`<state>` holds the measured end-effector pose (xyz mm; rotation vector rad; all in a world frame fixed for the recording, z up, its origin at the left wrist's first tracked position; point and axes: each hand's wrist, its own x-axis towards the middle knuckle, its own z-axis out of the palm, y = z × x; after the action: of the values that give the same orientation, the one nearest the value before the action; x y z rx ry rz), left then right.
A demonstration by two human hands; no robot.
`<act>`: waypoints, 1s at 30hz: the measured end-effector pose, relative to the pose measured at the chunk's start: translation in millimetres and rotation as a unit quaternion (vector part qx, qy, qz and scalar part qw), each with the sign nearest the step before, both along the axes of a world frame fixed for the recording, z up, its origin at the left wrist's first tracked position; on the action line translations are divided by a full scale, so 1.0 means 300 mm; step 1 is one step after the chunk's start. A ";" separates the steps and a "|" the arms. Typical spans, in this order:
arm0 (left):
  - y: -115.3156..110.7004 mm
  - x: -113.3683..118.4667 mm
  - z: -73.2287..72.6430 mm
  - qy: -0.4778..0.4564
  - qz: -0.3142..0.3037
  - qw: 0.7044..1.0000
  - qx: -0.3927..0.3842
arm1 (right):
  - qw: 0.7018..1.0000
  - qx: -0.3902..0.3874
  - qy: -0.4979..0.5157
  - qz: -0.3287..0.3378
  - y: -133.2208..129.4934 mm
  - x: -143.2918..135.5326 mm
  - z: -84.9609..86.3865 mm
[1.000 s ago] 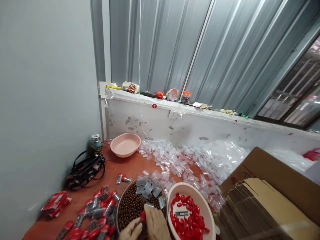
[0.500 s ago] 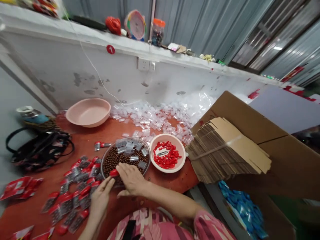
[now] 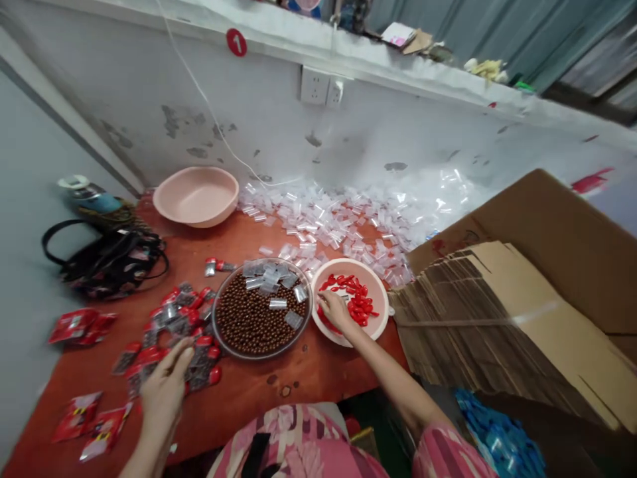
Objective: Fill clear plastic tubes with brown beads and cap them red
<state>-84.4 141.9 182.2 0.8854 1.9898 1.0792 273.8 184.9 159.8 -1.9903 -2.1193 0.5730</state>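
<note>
My right hand (image 3: 335, 312) dips into a pale pink bowl (image 3: 382, 299) of small glossy red plastic pieces (image 3: 362, 308). Its fingers are pinched at the bowl's left side; what is between them is hidden. Over a pile of small clear packets with red caps (image 3: 202, 362), my left hand (image 3: 166, 382) has thumb and fingers close together, and whatever they hold cannot be made out. Between the hands sits a clear round bowl (image 3: 215, 325) of shiny brown balls (image 3: 256, 325). Several clear plastic sleeves (image 3: 271, 277) lie on top of the balls.
Many clear sleeves (image 3: 323, 219) are spread along the wall, beside a pink basin (image 3: 196, 196). A black handbag (image 3: 112, 262) and red packets (image 3: 82, 325) lie left. At right stand stacked flat cardboard (image 3: 462, 318) and a large carton (image 3: 547, 232), with blue packets (image 3: 502, 438) below.
My right hand has moved from the bowl of brown balls to the bowl of red pieces. My left hand has moved left and away from the red-capped packet both hands were at. The view tilted down.
</note>
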 end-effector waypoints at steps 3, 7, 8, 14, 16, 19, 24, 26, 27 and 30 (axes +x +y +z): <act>-0.029 0.065 -0.032 -0.051 -0.045 0.998 -0.017 | 0.995 -0.005 -0.002 0.103 0.072 -0.126 -0.015; -0.058 0.141 -0.038 -0.110 -0.106 0.988 -0.029 | 0.980 -0.016 -0.034 0.193 0.158 -0.288 -0.040; -0.064 0.153 -0.036 -0.123 -0.112 0.986 -0.031 | 0.977 -0.018 -0.045 0.206 0.176 -0.311 -0.046; -0.099 0.160 -0.045 -0.144 -0.111 0.983 -0.033 | 0.961 -0.019 -0.089 0.263 0.230 -0.367 -0.061; -0.114 0.148 -0.059 -0.143 -0.107 0.983 -0.038 | 0.957 -0.020 -0.091 0.274 0.227 -0.404 -0.068; -0.143 0.128 -0.084 -0.154 -0.100 0.982 -0.041 | 0.953 -0.031 -0.071 0.294 0.215 -0.480 -0.091; -0.180 0.094 -0.109 -0.158 -0.093 0.982 -0.040 | 0.960 -0.045 -0.004 0.275 0.197 -0.517 -0.122; -0.172 0.087 -0.110 -0.160 -0.095 0.982 -0.034 | 0.964 -0.046 0.036 0.259 0.184 -0.487 -0.117; -0.159 0.087 -0.109 -0.160 -0.098 0.982 -0.028 | 0.964 -0.047 0.058 0.254 0.175 -0.469 -0.109; -0.091 0.113 -0.099 -0.168 -0.117 0.979 -0.008 | 0.957 -0.051 0.143 0.246 0.136 -0.425 -0.075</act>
<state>-50.4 114.6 152.4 0.8421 1.5732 1.0029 146.3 225.6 137.3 -1.3018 -2.4279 0.9959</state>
